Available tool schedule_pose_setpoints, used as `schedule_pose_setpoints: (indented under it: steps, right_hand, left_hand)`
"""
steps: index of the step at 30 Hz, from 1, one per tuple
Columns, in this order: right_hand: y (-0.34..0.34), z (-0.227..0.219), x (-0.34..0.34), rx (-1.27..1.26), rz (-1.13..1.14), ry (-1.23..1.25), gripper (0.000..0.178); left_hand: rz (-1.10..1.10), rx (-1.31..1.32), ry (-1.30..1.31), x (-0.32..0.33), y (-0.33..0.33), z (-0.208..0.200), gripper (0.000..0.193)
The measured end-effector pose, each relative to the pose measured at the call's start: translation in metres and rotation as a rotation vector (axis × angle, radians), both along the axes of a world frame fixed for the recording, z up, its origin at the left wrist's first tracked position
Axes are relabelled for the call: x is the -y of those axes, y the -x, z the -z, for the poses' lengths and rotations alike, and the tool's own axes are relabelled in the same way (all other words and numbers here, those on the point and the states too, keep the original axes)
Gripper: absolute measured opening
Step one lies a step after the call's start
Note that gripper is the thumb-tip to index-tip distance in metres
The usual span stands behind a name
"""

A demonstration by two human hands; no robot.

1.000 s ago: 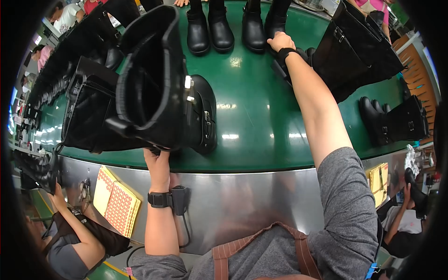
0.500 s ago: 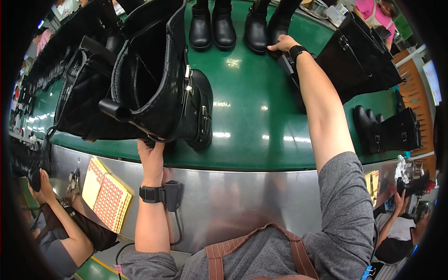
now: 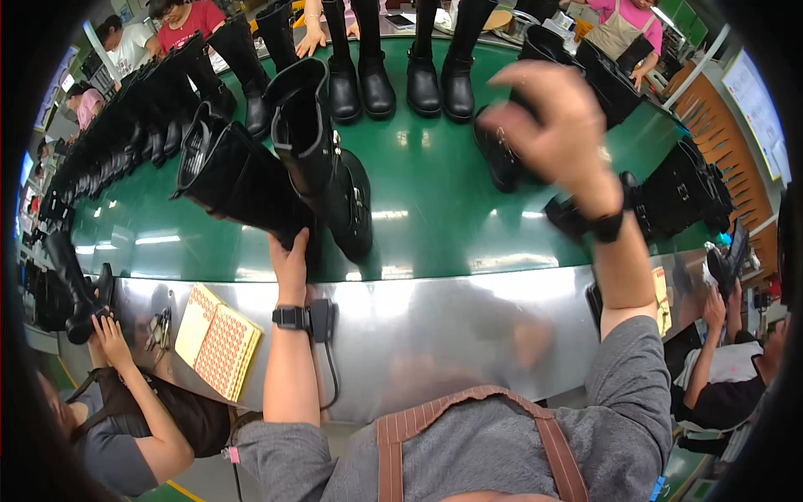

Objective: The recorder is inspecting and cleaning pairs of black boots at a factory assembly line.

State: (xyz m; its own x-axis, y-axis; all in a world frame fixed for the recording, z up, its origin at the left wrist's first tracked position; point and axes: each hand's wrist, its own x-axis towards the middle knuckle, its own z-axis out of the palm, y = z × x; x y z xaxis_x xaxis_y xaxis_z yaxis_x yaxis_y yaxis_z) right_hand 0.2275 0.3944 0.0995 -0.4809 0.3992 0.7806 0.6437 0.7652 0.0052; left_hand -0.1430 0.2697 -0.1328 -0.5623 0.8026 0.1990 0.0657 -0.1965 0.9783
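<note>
We look down over a curved green bench (image 3: 435, 226) edged with a shiny metal apron, and we go from left to right. At the far left a co-worker's hand (image 3: 107, 328) holds another dark boot below the bench edge, beside an orange dotted sheet (image 3: 216, 340). Near the front edge, left of centre, our left hand (image 3: 290, 261) grips a tall black boot (image 3: 322, 163) low down at the back of its leg, fingers (image 3: 276, 243) wrapped on the leather; that seems to be what keeps it from toppling. The boot stands on its sole, its long axis running from the heel near the front edge up to the open top, tilted away toward the far edge and slightly left; the toe points right. A second boot (image 3: 226, 171) leans against its left side. More upright pairs (image 3: 401, 75) line the far edge. To the right, our right hand (image 3: 556, 125) hangs raised above the bench, blurred, fingers loosely curled and holding nothing that we can make out.
</note>
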Motion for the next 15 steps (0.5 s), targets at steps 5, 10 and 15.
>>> schedule_pose_setpoints:
  steps: [5,10,15]
  right_hand:
    - [-0.116,-0.074,-0.043,-0.086,0.617,0.352,0.047]
    - [-0.136,-0.066,-0.045,0.098,0.298,0.565,0.064]
    - [-0.082,-0.079,-0.045,0.378,0.299,0.849,0.085]
  left_hand:
    - [0.042,-0.014,-0.049,0.002,-0.002,-0.005,0.071]
    - [-0.127,-0.324,0.134,0.013,-0.008,-0.042,0.089]
    - [-0.288,-0.307,0.066,0.066,-0.036,-0.095,0.081]
